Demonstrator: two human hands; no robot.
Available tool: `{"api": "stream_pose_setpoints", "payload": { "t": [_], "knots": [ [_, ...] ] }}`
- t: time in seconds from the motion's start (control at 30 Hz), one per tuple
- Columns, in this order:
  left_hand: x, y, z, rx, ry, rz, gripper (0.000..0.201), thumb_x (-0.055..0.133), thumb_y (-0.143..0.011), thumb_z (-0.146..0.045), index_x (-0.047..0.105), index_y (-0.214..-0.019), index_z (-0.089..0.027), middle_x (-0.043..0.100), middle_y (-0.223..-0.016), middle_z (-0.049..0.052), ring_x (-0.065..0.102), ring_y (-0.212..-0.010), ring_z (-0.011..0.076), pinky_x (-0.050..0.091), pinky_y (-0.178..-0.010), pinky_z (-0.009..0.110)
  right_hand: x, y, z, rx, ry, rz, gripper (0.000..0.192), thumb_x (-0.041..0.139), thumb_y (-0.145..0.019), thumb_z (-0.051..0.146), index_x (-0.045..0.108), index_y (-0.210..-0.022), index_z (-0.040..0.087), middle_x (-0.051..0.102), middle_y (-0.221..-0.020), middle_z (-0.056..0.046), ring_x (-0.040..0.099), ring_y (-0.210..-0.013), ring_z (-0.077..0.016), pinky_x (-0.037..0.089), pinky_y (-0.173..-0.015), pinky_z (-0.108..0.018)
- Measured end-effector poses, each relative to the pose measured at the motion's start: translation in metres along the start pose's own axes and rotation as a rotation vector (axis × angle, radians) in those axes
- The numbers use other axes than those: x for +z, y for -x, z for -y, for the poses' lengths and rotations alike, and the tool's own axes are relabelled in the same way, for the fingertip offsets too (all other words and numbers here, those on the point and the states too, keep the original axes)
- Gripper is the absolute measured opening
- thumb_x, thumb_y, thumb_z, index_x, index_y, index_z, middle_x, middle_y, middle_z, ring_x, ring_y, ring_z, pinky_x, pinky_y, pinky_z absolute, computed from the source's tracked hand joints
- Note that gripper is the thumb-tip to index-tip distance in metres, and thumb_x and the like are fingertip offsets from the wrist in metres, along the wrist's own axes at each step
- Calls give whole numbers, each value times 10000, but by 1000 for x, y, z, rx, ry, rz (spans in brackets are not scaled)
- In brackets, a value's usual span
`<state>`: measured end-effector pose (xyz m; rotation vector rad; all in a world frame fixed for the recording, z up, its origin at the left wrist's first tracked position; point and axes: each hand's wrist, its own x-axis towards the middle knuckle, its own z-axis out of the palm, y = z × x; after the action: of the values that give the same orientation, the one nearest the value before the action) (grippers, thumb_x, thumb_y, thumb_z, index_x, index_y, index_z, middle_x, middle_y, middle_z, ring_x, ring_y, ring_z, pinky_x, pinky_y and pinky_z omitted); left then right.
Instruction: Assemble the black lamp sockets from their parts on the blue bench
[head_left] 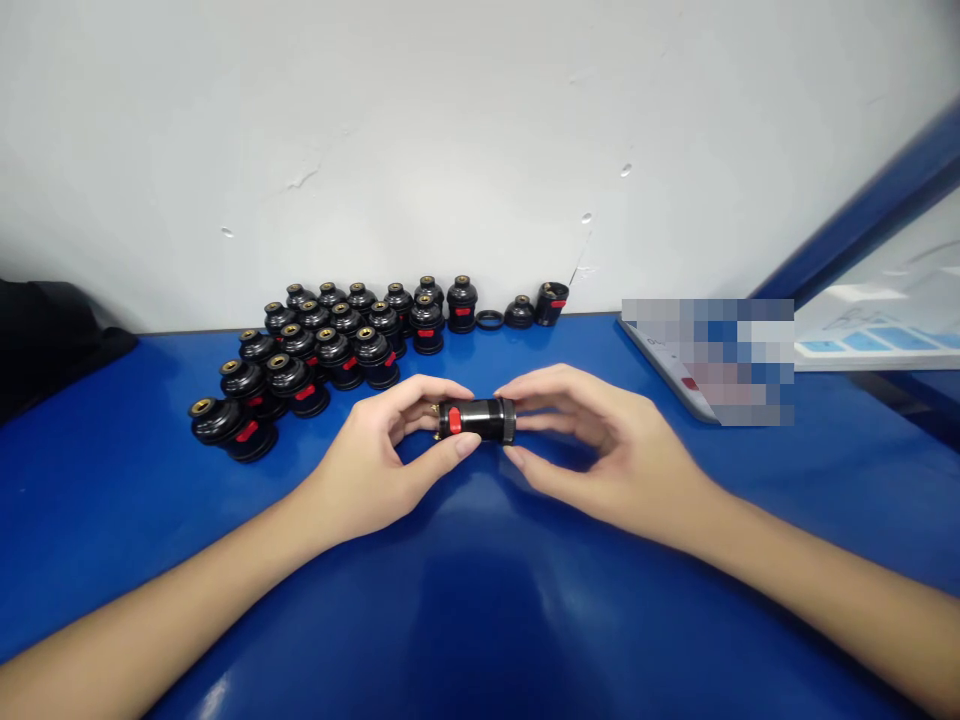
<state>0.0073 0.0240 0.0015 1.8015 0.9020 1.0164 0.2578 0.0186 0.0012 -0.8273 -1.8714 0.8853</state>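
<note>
A black lamp socket (478, 419) with a red switch tab lies sideways in the air just above the blue table (480, 600). My left hand (382, 455) grips its left end, where a brass part shows, between thumb and fingers. My right hand (600, 445) pinches a black ring at its right end with the fingertips. Both hands meet at the table's middle, in front of a cluster of finished sockets.
Several black sockets (322, 350) with brass tops and red tabs stand in rows at the back left. A loose black ring (489, 319), a cap (519, 312) and a tilted socket (551, 302) sit by the white wall. A blurred card (712, 360) lies at right; dark cloth (52, 335) at far left.
</note>
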Motion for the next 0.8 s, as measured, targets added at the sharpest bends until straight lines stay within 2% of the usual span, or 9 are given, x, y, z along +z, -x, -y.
{"api": "stream_pose_setpoints", "payload": {
  "t": [0.13, 0.3, 0.4, 0.53, 0.6, 0.7, 0.8],
  "knots": [
    [0, 0, -3, -2, -124, 4, 239, 780, -983, -299, 748, -1207, -224, 801, -1097, 20, 748, -1014, 163, 601, -955, 280, -1, -1, -2, -117, 76, 5, 374, 787, -894, 93, 719, -1224, 255, 708, -1230, -61, 778, -1112, -214, 706, -1002, -360],
    [2, -2, -6, -53, -223, -20, 222, 729, -1015, -411, 791, -1141, -239, 802, -1038, 17, 737, -952, 182, 563, -869, 310, -5, -1, -6, -271, 217, -8, 352, 790, -888, 63, 736, -1176, 259, 744, -1203, -74, 779, -1073, -213, 707, -924, -341],
    [3, -3, -6, -51, -237, -24, 221, 703, -1030, -416, 794, -1113, -232, 798, -982, 13, 733, -882, 172, 561, -791, 298, -5, 0, -9, -286, 208, -14, 372, 809, -876, 59, 747, -1182, 261, 757, -1199, -70, 779, -1075, -211, 709, -923, -343],
    [3, -3, -2, 76, -233, -15, 220, 784, -988, -319, 763, -1186, -227, 814, -1064, 16, 768, -952, 169, 602, -893, 293, -3, -1, -9, -152, 27, -15, 373, 845, -850, 81, 762, -1171, 251, 751, -1180, -56, 800, -1065, -207, 717, -971, -359],
    [3, -3, 0, 189, -231, -29, 272, 837, -947, -258, 751, -1201, -217, 814, -1133, 40, 782, -1026, 183, 621, -940, 300, -2, -2, -8, -62, -76, -9, 343, 873, -837, 117, 776, -1142, 237, 760, -1142, -49, 813, -1048, -212, 722, -975, -374],
    [3, -3, 3, 374, -287, -64, 244, 841, -934, -159, 756, -1157, -208, 802, -1177, 68, 781, -1083, 187, 636, -969, 307, -1, -3, -7, 49, -182, -3, 348, 924, -797, 168, 786, -1111, 227, 804, -1061, -34, 838, -975, -215, 737, -934, -368],
    [3, -2, 2, 402, -286, -33, 300, 869, -912, -160, 763, -1186, -222, 784, -1244, 91, 781, -1107, 205, 663, -959, 331, -2, -4, -5, 153, -248, -4, 394, 963, -750, 186, 775, -1094, 226, 845, -999, -27, 856, -910, -222, 744, -904, -361]
  ]
}}
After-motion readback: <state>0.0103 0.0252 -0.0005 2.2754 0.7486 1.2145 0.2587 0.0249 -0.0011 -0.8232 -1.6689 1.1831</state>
